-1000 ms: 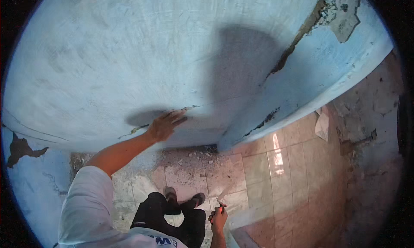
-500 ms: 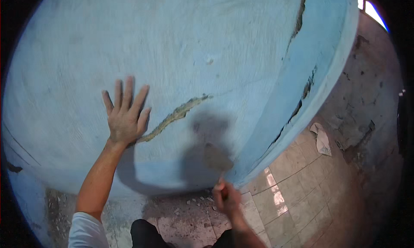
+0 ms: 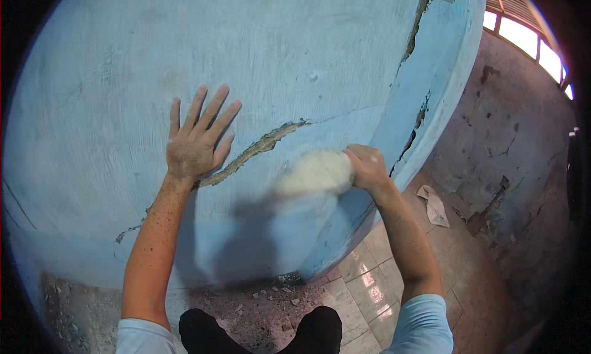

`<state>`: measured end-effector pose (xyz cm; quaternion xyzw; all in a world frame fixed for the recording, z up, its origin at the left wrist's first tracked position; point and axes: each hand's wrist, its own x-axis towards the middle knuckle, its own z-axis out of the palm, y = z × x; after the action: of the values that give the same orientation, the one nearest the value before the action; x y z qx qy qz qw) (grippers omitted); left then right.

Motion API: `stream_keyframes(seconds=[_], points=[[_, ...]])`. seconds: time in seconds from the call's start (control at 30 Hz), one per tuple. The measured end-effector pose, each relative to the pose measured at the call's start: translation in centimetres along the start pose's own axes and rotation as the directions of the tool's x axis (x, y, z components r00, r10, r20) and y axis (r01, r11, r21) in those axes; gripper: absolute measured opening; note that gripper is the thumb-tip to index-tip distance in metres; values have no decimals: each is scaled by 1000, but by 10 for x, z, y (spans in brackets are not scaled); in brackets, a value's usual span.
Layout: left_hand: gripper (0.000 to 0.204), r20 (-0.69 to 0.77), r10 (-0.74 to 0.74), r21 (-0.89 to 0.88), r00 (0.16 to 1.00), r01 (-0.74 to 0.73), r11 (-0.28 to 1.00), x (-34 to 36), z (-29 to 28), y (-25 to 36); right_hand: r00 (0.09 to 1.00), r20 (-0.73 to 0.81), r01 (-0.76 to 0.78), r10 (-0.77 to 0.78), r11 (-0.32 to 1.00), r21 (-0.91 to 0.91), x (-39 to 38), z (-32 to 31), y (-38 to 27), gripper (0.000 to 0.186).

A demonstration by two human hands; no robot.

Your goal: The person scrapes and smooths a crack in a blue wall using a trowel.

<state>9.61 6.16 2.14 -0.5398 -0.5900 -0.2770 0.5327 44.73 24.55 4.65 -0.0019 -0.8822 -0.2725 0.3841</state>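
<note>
My left hand (image 3: 194, 141) lies flat against a pale blue plastered wall (image 3: 246, 52), fingers spread, with nothing in it. Beside its thumb runs a rough, gouged crack (image 3: 255, 148) that slants up to the right and shows grey-brown material inside. My right hand (image 3: 368, 166) is closed around the handle of a trowel (image 3: 317, 173), right of the crack and below its upper end. Motion smears the trowel's broad blade into a pale patch pointing left, and the fingers cover its handle. Whether the blade touches the wall I cannot tell.
Further cracks (image 3: 418, 123) run down near the wall's right edge. Rubble (image 3: 265, 298) lies along the wall's foot. A crumpled pale bag or cloth (image 3: 433, 205) rests on the tiled floor (image 3: 369, 280) at right, before a worn grey wall (image 3: 492, 126). My knees show below.
My right hand has risen with the trowel from low near the floor to beside the crack, and the blade has swung to point left. The view has shifted; my left hand stays on the wall.
</note>
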Motion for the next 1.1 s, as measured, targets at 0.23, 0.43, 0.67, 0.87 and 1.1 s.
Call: stream_keyframes(seconds=[0.23,0.43,0.67,0.87,1.1], points=[[61,-8,-7,-30,1000,7,1000,-2,1,0,999,41,38,-35,996,-79,12,13,-15,20],[56,-56,10,-31,998,-12,999,-6,6,-3,965,167,-183,204,974,-132,5,18,-26,19],[58,-63,-186,27,980,188,982,-8,8,2,906,164,-359,389,915,-185,15,27,-30,17],[55,-83,-191,23,978,193,981,-7,5,-2,976,136,-166,173,984,-59,15,30,-29,20],[54,-98,-187,-2,977,188,982,-7,7,-1,998,43,40,-44,995,91,4,23,-25,21]])
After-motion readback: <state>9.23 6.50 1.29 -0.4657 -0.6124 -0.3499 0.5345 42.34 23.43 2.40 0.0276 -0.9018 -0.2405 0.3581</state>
